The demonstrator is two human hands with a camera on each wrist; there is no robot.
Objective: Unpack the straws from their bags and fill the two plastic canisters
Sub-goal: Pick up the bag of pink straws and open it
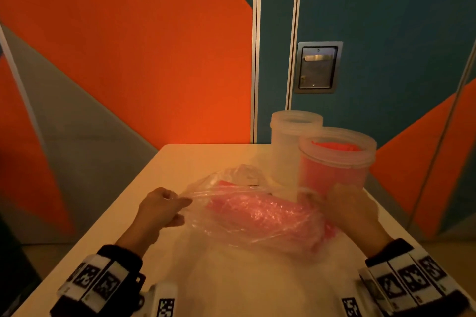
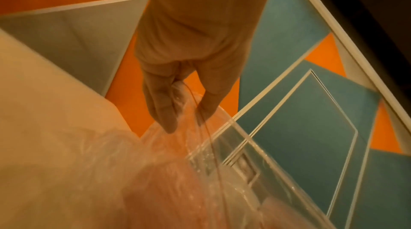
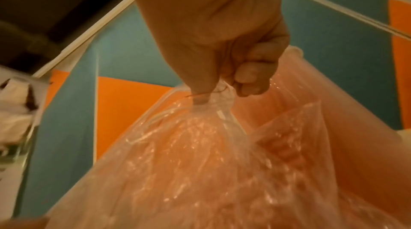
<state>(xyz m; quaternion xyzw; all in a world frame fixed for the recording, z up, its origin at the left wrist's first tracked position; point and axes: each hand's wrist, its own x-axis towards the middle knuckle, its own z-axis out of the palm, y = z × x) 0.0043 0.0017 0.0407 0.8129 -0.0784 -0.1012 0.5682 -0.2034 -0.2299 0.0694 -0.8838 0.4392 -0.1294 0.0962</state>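
Note:
A clear plastic bag (image 1: 257, 211) full of pink straws (image 1: 270, 213) lies across the middle of the white table (image 1: 195, 162). My left hand (image 1: 164, 210) pinches the bag's left edge; in the left wrist view its fingers (image 2: 164, 109) and thumb hold the film (image 2: 191, 127). My right hand (image 1: 345, 204) grips the bag's right end, and the right wrist view shows its fingers (image 3: 244, 78) curled round the bunched plastic (image 3: 218, 109). Behind stand two clear canisters: the near one (image 1: 337, 159) holds pink straws, while the far one (image 1: 293, 134) looks empty.
A second crumpled clear bag (image 1: 237, 175) lies behind the held one, with a little pink showing in it. The table's left edge (image 1: 108, 216) runs diagonally beside my left arm. An orange, teal and grey panelled wall (image 1: 154, 59) rises right behind the table.

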